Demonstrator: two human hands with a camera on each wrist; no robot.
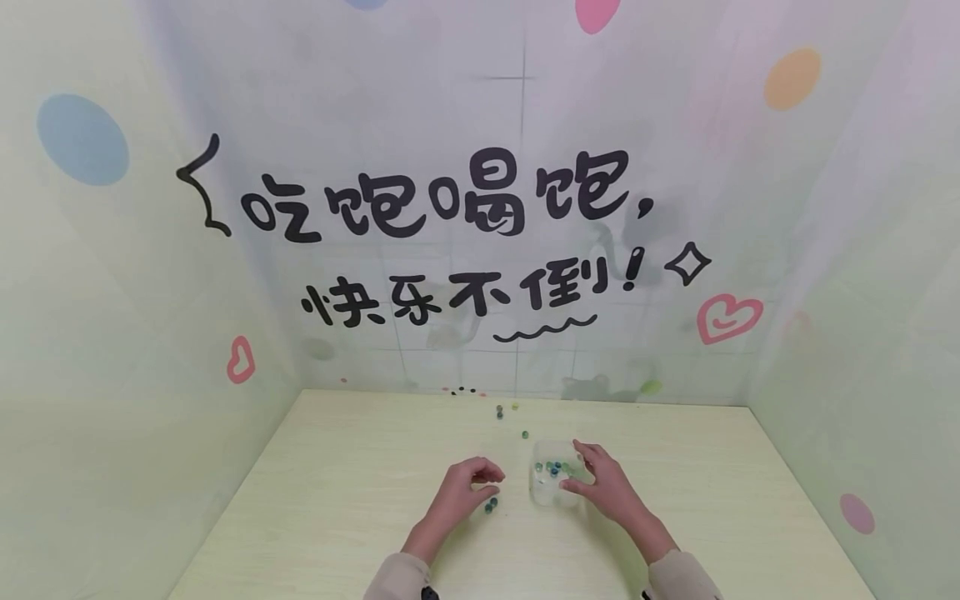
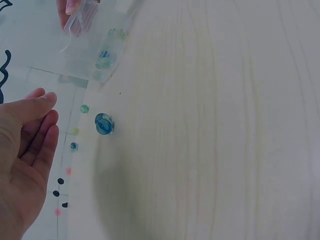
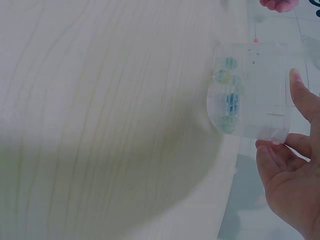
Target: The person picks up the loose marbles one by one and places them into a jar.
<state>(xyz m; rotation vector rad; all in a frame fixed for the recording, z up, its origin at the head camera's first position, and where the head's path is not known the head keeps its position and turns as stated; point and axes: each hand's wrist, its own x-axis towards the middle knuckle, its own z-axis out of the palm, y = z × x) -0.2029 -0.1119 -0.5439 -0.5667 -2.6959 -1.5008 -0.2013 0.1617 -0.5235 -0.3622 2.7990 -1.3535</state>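
A lettered backdrop [image 1: 450, 108] rises behind the pale tabletop [image 1: 300, 517]. The right hand [image 1: 607, 487] grips one side of a clear container [image 1: 543, 497] on the tabletop; the left hand [image 1: 465, 492], loosely curved, holding nothing, is just beside two bluish marbles [image 1: 491, 505]. Green and blue marbles [image 1: 555, 468] lie inside the container, others farther back.

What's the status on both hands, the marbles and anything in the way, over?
Left hand relaxed, beside two loose marbles. Right hand holding clear container, more marbles inside. No obstruction visible between left hand and container.
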